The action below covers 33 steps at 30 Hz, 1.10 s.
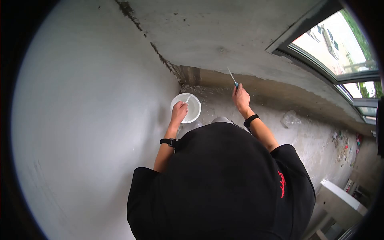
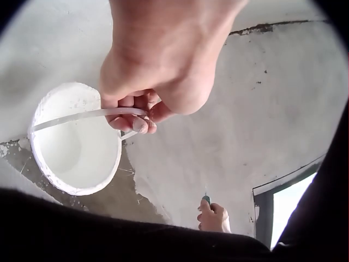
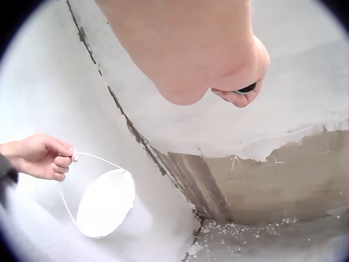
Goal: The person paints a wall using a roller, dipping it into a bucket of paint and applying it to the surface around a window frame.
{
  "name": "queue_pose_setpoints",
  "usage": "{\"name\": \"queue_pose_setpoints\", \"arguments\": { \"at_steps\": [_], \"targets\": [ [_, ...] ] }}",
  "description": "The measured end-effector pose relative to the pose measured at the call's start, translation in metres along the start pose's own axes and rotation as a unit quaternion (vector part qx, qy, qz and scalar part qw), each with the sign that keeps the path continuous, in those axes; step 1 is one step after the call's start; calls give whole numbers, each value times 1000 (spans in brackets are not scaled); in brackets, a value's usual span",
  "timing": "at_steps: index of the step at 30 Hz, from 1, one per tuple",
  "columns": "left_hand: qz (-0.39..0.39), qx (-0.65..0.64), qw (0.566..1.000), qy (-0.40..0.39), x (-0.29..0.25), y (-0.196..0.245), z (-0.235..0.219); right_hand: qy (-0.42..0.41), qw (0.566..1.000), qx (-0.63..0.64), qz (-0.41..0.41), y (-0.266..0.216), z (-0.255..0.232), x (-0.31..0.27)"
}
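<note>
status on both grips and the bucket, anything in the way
Left grip holding bucket by handle. Right grip holding slim tool. Bucket uncovered. No obstruction seen.

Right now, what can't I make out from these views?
Head: exact shape of the tool blade, too small.
Right wrist: that blade, hidden behind the right hand.
Left wrist: the gripped stretch of bucket handle, hidden by the left hand.
Right wrist: contents of the white bucket, washed out by overexposure.
</note>
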<state>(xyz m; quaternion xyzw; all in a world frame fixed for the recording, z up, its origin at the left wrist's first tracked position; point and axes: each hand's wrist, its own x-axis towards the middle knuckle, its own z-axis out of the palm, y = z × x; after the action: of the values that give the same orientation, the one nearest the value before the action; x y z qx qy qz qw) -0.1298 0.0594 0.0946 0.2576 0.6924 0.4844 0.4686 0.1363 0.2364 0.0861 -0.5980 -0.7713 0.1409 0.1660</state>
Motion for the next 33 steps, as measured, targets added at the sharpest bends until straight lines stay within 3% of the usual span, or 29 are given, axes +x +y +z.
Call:
{"name": "queue_pose_setpoints", "arguments": {
  "at_steps": [5, 11, 18, 24, 30, 33],
  "targets": [
    [17, 38, 999, -4, -1, -13, -21, -39, 997, 9, -64, -56, 34, 32],
    [19, 58, 997, 52, -6, -24, -34, -83, 988, 33, -123, -140, 62, 65],
    [27, 75, 994, 76, -6, -30, -41, -102, 988, 51, -109, -199, 87, 66],
    [27, 66, 996, 61, 2, -25, -36, -99, 991, 68, -62, -162, 75, 57],
    [49, 129, 990, 11, 19, -20, -22, -62, 995, 71, 20, -84, 25, 30],
    [24, 125, 992, -15, 27, -19, -9, -34, 995, 49, 75, -36, 7, 14]
  ]
}}
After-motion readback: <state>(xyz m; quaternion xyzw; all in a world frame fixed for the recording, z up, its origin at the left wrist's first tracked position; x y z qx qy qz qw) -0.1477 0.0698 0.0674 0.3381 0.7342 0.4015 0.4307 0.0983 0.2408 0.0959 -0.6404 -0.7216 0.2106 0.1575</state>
